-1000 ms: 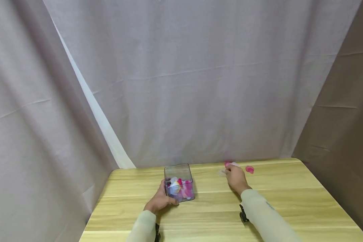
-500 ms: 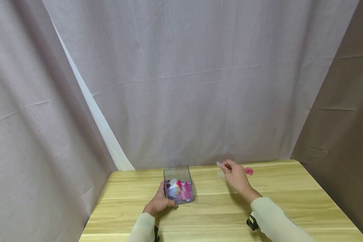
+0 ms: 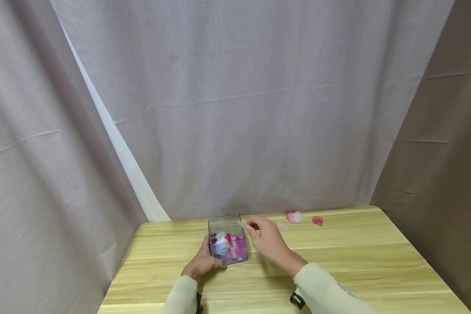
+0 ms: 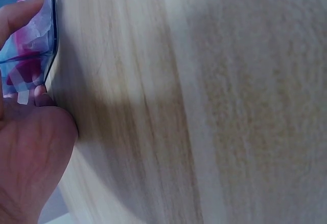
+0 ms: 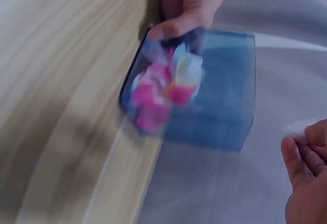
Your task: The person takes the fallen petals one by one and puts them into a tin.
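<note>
My left hand (image 3: 203,260) grips a clear, bluish box (image 3: 224,223) by its left side, the thumb lying along the near edge. Pink, white and multicoloured artificial petals (image 3: 235,249) lie heaped inside it. My right hand (image 3: 271,242) is just right of the box's rim, pinching a thin white petal (image 5: 299,128) between thumb and fingers. In the left wrist view, the left thumb crosses in front of the box wall (image 4: 55,29). The right wrist view shows the petals through the box, somewhat blurred.
Towards the back of the wooden table (image 3: 337,261) lie a pink and white petal pair (image 3: 294,216), a single dark pink petal (image 3: 317,220) and a pale see-through petal (image 3: 282,226). Grey curtains (image 3: 259,131) hang behind the table and at both sides.
My right hand has picked up a white petal from the table's back right and carried it left to the box. The left hand has kept its hold on the box.
</note>
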Available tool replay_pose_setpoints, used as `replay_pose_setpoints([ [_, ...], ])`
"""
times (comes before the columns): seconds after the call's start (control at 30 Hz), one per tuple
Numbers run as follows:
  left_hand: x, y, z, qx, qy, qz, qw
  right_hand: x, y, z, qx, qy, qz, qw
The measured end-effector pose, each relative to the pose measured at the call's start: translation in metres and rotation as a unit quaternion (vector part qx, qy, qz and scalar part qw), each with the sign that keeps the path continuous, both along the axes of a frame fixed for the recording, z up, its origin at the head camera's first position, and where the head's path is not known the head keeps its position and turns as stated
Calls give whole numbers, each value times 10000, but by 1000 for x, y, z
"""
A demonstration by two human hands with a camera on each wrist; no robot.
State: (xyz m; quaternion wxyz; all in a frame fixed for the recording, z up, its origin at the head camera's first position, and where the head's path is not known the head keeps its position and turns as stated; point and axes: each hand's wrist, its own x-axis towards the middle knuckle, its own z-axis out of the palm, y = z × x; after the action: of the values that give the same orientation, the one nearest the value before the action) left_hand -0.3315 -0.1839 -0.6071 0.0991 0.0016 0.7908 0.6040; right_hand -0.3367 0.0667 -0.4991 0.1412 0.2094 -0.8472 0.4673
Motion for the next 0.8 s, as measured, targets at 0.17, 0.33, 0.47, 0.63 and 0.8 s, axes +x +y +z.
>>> replay_pose_setpoints([
  [0.17,-1,-1,4,-40,-35,21,10000,-12,-39,2,420,271,384,9980],
  [0.33,-1,-3,5,-2,-89,22,10000,-32,-67,-5,1118,382,599,9912],
  [0.47,0,-5,1,-108,-98,3,9999,-41,-78,-16,1407,35,617,9881],
  [0.63,-2,-5,-2,-207,-60,42,9998,-47,-85,-25,1866,-312,484,9808],
  [0.8,-2,-1,1,-187,-65,35,9998,-49,-87,-26,2384,-313,207,9704],
])
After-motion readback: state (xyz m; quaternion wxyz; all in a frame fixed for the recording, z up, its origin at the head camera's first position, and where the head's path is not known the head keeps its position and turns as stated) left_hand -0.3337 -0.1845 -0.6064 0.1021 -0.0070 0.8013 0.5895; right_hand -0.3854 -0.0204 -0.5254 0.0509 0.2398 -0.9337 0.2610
